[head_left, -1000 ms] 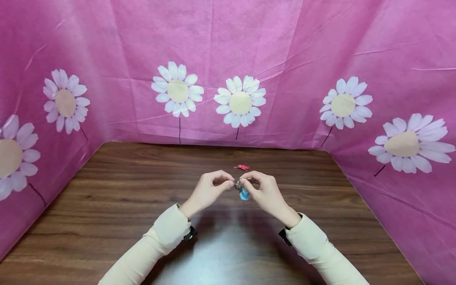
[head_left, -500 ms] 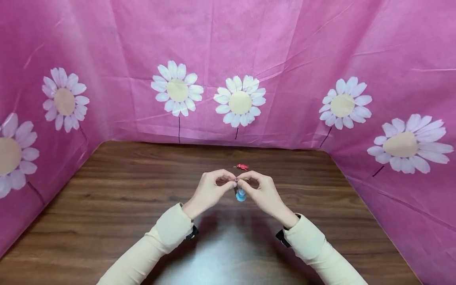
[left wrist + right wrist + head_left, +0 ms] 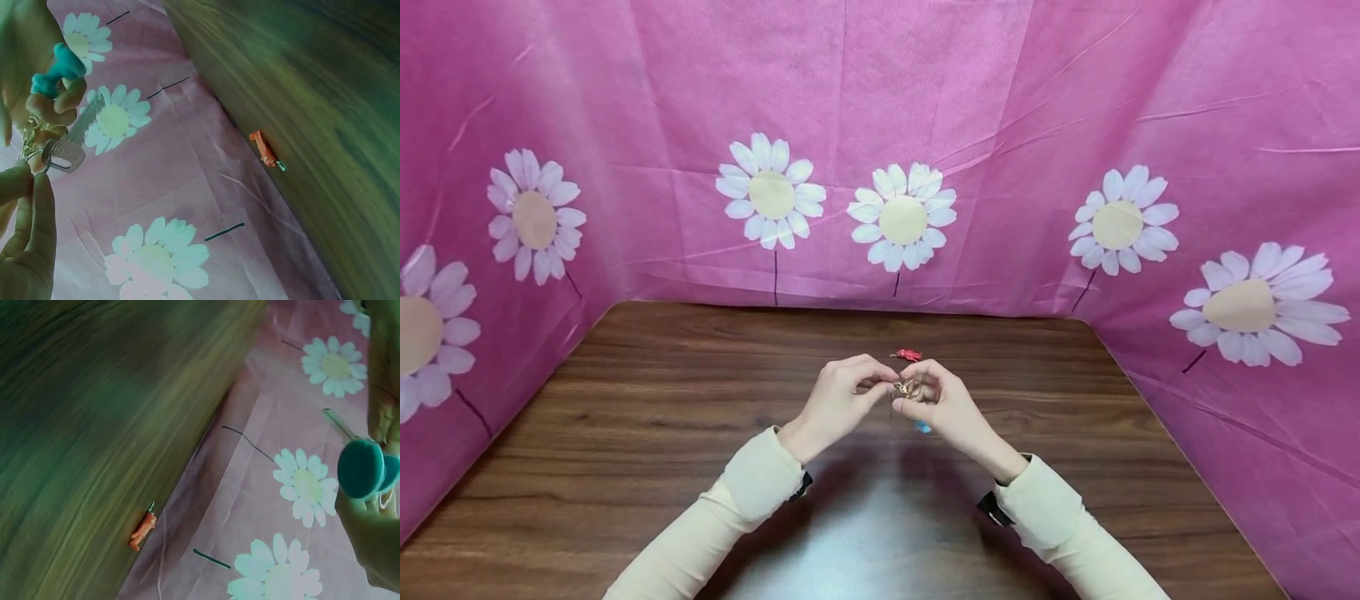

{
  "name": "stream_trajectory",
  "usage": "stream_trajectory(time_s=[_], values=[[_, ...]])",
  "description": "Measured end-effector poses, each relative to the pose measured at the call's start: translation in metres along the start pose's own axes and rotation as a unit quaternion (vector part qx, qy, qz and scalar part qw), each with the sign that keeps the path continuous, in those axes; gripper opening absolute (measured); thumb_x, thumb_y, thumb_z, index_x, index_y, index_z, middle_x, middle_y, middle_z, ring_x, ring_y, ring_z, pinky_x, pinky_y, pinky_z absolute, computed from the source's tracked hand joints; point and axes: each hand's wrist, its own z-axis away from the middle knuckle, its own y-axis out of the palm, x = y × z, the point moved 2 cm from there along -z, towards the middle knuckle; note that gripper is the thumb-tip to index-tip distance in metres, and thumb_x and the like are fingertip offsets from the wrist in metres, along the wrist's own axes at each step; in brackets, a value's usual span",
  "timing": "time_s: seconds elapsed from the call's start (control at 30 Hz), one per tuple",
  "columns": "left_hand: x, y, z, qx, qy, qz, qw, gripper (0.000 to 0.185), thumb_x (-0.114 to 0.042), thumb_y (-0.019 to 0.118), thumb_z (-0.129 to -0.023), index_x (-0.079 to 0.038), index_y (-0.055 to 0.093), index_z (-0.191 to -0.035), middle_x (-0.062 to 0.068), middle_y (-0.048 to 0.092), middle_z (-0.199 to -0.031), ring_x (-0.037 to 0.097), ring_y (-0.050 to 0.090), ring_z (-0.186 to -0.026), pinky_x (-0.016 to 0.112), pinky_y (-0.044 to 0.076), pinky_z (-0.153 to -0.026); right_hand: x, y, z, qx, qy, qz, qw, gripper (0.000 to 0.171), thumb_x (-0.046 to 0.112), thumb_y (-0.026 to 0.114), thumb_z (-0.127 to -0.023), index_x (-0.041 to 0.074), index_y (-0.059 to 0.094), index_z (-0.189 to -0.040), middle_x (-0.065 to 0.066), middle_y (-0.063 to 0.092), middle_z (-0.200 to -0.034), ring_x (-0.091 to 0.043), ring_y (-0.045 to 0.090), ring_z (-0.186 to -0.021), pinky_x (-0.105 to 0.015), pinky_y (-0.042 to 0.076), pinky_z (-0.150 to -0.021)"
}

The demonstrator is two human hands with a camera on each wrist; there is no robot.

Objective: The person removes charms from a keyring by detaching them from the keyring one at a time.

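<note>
While left hand (image 3: 837, 402) pinches gold keychain (image 3: 900, 387), right hand (image 3: 957, 412) holds it too.

A silver metal key (image 3: 70, 149) with a slotted head hangs blade-down beside the left hand (image 3: 842, 396), whose fingertips pinch a thin metal loop at its head. The right hand (image 3: 949, 408) holds a gold-coloured metal ring with a clasp (image 3: 913, 389); a rounded, waisted turquoise-blue charm (image 3: 360, 469) shows below that hand, raised above the table.
</note>
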Motion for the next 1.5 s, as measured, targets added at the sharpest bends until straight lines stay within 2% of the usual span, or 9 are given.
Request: stream_trajectory(time_s=[0.2, 0.5, 0.6, 0.73, 0.87, 1.03, 1.13, 1.3, 1.5], values=[[0.0, 0.001, -0.002, 0.007, 0.019, -0.028, 0.9994, 0.009, -0.002, 0.068, -0.079, -0.006, 0.07, -0.086, 0.002, 0.067, -0.081, 0.009, 0.065, -0.073, 0.01, 0.05, -0.067, 0.0, -0.001, 0.002, -0.065, -0.102, 0.131, 0.984, 0.021, 0.006, 0.072, -0.076, 0.007, 0.058, -0.092, -0.005, 0.064, -0.074, -0.005, 0.054, -0.062, -0.02, 0.045, -0.054], [0.001, 0.0, 0.002, -0.003, 0.02, -0.051, 0.9985, 0.009, -0.002, 0.068, -0.079, -0.006, 0.07, -0.087, 0.002, 0.067, -0.081, 0.01, 0.065, -0.073, 0.012, 0.051, -0.069, 0.0, -0.003, 0.005, -0.068, -0.158, 0.172, 0.97, 0.007, 0.009, 0.068, -0.08, 0.008, 0.065, -0.087, -0.005, 0.069, -0.078, -0.009, 0.057, -0.062, -0.02, 0.046, -0.054], [0.001, 0.001, 0.003, -0.015, 0.034, -0.052, 0.9979, 0.008, -0.002, 0.067, -0.08, -0.006, 0.07, -0.086, 0.002, 0.067, -0.081, 0.01, 0.065, -0.074, 0.013, 0.051, -0.069, 0.0, -0.005, 0.006, -0.073, -0.151, 0.172, 0.971, 0.008, 0.009, 0.069, -0.079, 0.009, 0.066, -0.087, -0.004, 0.069, -0.078, -0.01, 0.057, -0.062, -0.021, 0.046, -0.053], [0.0, 0.001, 0.002, -0.036, 0.05, -0.04, 0.9973, 0.006, -0.002, 0.067, -0.08, -0.006, 0.069, -0.084, 0.002, 0.067, -0.081, 0.009, 0.063, -0.072, 0.014, 0.051, -0.067, 0.0, -0.008, 0.006, -0.071, -0.114, 0.147, 0.98, 0.008, 0.01, 0.069, -0.08, 0.009, 0.066, -0.087, -0.004, 0.068, -0.077, -0.016, 0.057, -0.061, -0.022, 0.043, -0.051], [0.0, 0.001, 0.001, -0.045, 0.05, -0.017, 0.9976, 0.007, 0.0, 0.066, -0.08, -0.006, 0.069, -0.083, 0.003, 0.068, -0.08, 0.009, 0.063, -0.071, 0.014, 0.052, -0.065, -0.001, -0.012, 0.006, -0.061, -0.089, 0.116, 0.987, 0.008, 0.009, 0.069, -0.08, 0.008, 0.066, -0.088, -0.006, 0.067, -0.075, -0.011, 0.056, -0.061, -0.021, 0.042, -0.052], [-0.001, 0.001, 0.003, -0.061, 0.034, 0.04, 0.9968, 0.011, 0.005, 0.066, -0.078, -0.004, 0.069, -0.083, 0.005, 0.068, -0.08, 0.014, 0.064, -0.071, 0.019, 0.053, -0.064, -0.003, -0.013, 0.005, -0.049, -0.101, 0.083, 0.99, 0.008, 0.008, 0.068, -0.08, 0.005, 0.066, -0.087, -0.008, 0.063, -0.069, -0.008, 0.053, -0.058, -0.022, 0.043, -0.049], [-0.013, -0.002, 0.002, -0.078, 0.018, 0.072, 0.9942, 0.01, 0.009, 0.066, -0.077, 0.0, 0.069, -0.081, 0.01, 0.067, -0.078, 0.017, 0.064, -0.07, 0.021, 0.054, -0.063, -0.002, -0.014, 0.005, -0.051, -0.108, 0.061, 0.991, 0.008, 0.011, 0.068, -0.08, 0.005, 0.066, -0.086, -0.007, 0.062, -0.067, -0.011, 0.054, -0.059, -0.024, 0.042, -0.048], [-0.032, -0.007, 0.001, -0.089, -0.023, 0.117, 0.9889, 0.006, 0.011, 0.064, -0.076, 0.007, 0.067, -0.08, 0.016, 0.066, -0.077, 0.014, 0.064, -0.07, 0.024, 0.055, -0.065, 0.002, -0.017, 0.007, -0.051, -0.065, 0.038, 0.996, 0.012, 0.013, 0.068, -0.081, 0.003, 0.066, -0.088, -0.004, 0.059, -0.066, -0.011, 0.053, -0.057, -0.025, 0.042, -0.046], [-0.019, 0.001, 0.005, -0.091, -0.059, 0.169, 0.9797, 0.007, 0.008, 0.065, -0.077, 0.008, 0.066, -0.085, 0.019, 0.064, -0.08, 0.004, 0.061, -0.074, 0.026, 0.055, -0.069, 0.006, -0.017, 0.007, -0.065, -0.058, 0.038, 0.995, 0.012, 0.011, 0.067, -0.082, 0.001, 0.066, -0.088, -0.004, 0.06, -0.068, -0.007, 0.053, -0.059, -0.021, 0.042, -0.049]])
